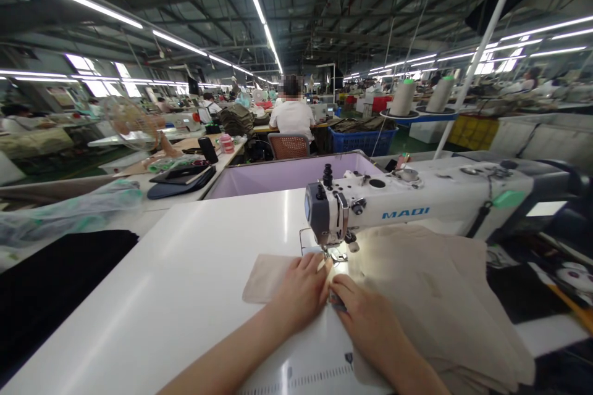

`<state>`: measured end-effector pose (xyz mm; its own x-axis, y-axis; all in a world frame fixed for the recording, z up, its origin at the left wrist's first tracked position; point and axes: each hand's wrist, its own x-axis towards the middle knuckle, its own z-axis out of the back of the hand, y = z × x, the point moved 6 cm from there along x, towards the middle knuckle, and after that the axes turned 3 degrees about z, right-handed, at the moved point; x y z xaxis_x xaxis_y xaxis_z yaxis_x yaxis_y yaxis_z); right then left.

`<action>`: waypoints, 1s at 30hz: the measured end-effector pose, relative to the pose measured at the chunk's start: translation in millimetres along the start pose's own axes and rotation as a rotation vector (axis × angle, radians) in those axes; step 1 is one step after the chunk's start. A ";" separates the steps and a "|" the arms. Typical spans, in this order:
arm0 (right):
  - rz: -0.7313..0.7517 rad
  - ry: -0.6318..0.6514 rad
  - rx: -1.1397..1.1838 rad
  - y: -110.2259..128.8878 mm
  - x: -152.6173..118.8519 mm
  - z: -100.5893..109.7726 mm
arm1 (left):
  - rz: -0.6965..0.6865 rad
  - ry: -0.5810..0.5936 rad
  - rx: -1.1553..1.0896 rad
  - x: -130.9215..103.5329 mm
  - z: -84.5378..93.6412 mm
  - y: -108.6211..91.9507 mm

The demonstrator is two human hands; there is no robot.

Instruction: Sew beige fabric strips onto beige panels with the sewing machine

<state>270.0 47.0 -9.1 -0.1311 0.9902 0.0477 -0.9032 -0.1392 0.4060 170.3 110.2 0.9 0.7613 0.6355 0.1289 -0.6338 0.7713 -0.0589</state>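
Note:
My left hand [306, 284] is beside the needle area of a white sewing machine [398, 207], fingers closed together on a small beige fabric piece [262, 278]. That piece lies flat on the white table and sticks out to the left of the hand. My right hand [365, 308] is just right of it, fingertips nearly meeting the left ones, its fingers bent around a small dark item I cannot make out. A large beige cloth [430, 296] spreads under the machine arm and right of my right forearm. The fingertips partly hide the presser foot area.
A lilac-lined bin [287, 174] lies beyond the table. Left are a dark folded item [180, 184], a phone [207, 149], a fan [132, 123] and black cloth [69, 296]. Thread cones [403, 99] stand behind the machine. A seated person [291, 117] faces away ahead.

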 end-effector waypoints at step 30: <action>-0.037 0.083 0.000 0.5 -14.3 -4.9 | -0.193 0.017 -0.077 -38.5 -5.2 -21.5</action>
<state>269.5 32.7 -14.1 -0.1312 0.9904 -0.0429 -0.9080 -0.1027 0.4062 155.4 69.3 -7.9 0.8704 0.4755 0.1279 -0.4640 0.8790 -0.1103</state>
